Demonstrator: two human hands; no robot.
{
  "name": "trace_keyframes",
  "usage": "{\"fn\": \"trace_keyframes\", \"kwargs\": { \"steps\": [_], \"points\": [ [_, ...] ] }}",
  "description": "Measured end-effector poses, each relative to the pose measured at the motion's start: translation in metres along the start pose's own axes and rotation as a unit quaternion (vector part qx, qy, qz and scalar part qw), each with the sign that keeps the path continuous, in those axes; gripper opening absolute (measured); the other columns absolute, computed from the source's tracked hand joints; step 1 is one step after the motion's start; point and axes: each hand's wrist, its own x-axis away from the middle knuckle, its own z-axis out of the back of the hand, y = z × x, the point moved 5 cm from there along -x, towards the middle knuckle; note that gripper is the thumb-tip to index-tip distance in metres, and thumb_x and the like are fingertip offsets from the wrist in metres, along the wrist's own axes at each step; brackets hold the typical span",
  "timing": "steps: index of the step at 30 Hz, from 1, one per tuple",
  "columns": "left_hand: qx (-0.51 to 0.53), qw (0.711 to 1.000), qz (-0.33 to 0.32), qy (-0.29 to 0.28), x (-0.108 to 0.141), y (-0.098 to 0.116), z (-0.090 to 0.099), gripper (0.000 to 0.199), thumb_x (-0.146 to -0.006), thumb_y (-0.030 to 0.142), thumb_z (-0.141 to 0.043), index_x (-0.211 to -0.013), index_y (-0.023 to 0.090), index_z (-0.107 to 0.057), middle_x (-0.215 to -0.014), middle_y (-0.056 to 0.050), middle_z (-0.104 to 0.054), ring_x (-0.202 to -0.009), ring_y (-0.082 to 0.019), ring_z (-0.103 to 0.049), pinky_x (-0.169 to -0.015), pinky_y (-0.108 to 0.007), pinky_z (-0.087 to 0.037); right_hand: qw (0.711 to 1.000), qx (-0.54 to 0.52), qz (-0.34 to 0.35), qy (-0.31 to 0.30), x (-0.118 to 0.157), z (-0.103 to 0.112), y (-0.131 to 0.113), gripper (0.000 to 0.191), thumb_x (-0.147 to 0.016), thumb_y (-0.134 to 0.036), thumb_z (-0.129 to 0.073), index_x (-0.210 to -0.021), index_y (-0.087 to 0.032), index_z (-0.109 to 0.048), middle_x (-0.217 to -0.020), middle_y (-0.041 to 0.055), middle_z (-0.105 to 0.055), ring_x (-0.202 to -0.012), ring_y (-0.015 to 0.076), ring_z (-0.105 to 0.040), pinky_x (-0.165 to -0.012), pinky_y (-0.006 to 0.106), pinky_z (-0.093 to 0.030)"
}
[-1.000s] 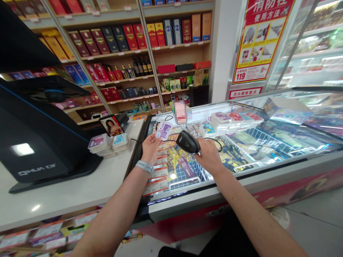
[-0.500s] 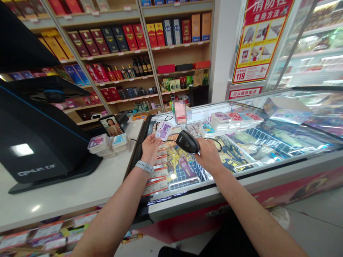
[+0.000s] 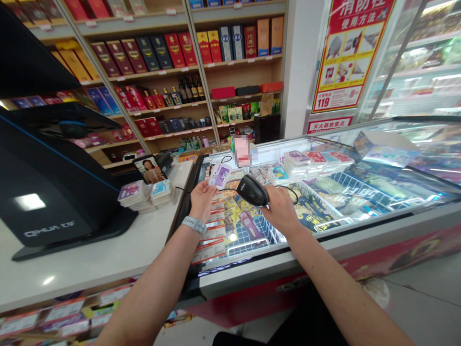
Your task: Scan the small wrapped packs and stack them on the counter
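Between its fingertips my left hand (image 3: 202, 198) pinches a flat white and purple package (image 3: 219, 176), held above the glass-topped freezer (image 3: 216, 277). My right hand (image 3: 283, 209) is wrapped round a black handheld scanner (image 3: 252, 191), whose head points left toward the package. The scanner and the package are apart. A black cable (image 3: 226, 189) runs behind both hands. Stacks of similar flat packages (image 3: 297, 164) lie on the freezer glass beyond my right hand. Two more stacks (image 3: 132, 193) stand on the white counter left of my left hand.
A large black checkout machine (image 3: 54, 192) stands on the counter (image 3: 108, 259) at the left, with a phone (image 3: 150, 169) behind the stacks. Shelves of boxes and bottles (image 3: 162, 72) line the back. An opened carton (image 3: 385, 146) lies on the freezer's far right.
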Motion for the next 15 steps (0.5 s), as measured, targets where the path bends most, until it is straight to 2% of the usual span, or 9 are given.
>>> {"fn": "trace_keyframes", "kwargs": {
  "steps": [15],
  "points": [
    [0.010,0.999,0.033,0.000,0.0067,0.0011,-0.0054,0.024,-0.069,0.009,-0.069,-0.091,0.013,-0.061,-0.083,-0.003,-0.070,-0.077,-0.011,-0.067,-0.084,-0.029,-0.054,1.000,-0.008,0.002,-0.008,-0.0009,0.0001,-0.0003,0.024,-0.076,-0.014,-0.053,-0.101,-0.017,-0.055,-0.091,0.0083,-0.065,-0.087,0.0250,-0.058,-0.082,0.037,-0.037]
  ]
}}
